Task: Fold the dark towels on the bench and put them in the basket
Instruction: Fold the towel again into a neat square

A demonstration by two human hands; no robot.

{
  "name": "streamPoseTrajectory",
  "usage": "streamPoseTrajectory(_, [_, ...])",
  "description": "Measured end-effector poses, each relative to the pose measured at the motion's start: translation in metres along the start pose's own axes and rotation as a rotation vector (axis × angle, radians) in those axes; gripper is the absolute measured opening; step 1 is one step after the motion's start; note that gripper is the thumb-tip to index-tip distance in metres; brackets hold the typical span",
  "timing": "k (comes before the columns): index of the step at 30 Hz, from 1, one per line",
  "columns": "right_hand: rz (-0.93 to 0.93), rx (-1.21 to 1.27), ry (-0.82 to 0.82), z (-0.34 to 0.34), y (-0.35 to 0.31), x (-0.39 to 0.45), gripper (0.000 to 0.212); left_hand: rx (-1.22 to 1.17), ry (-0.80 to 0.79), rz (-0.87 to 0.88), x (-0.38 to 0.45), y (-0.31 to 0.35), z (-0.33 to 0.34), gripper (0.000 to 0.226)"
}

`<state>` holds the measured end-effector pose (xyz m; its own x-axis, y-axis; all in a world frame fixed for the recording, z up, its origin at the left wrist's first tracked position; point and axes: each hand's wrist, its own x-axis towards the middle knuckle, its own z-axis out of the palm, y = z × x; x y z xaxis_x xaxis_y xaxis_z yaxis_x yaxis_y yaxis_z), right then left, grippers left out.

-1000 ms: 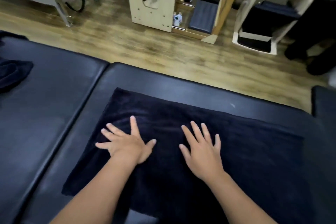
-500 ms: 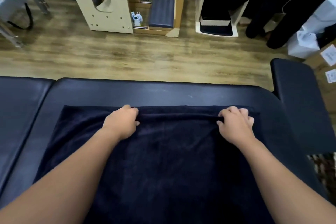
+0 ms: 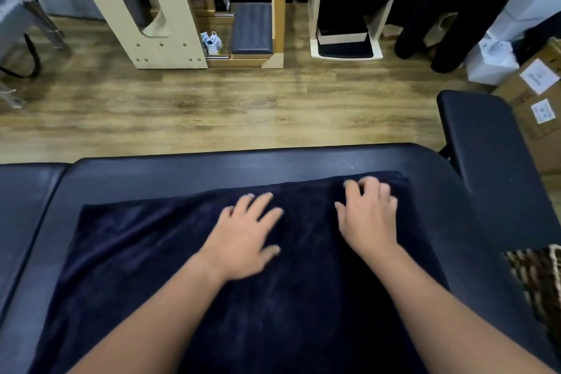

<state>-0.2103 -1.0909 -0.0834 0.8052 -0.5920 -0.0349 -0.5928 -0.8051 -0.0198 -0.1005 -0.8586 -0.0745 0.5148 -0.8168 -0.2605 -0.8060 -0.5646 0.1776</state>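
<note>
A dark navy towel (image 3: 182, 267) is spread flat across the black padded tabletop (image 3: 212, 170), its far edge lying short of the tabletop's far rim. The left hand (image 3: 243, 240) is laid palm-down on the towel with fingers straight and spread, nothing being gripped. The right hand (image 3: 367, 215) is set near the far right corner of the towel, fingers slightly bent and blurred; whether cloth is pinched cannot be told. A woven basket (image 3: 540, 279) is seen just beside the tabletop's right edge.
</note>
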Motion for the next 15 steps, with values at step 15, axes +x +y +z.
streamPoseTrajectory(15, [0.039, 0.355, -0.129, 0.012, 0.062, -0.064, 0.055, 0.203, -0.246, 0.312, 0.075, 0.086, 0.008, 0.076])
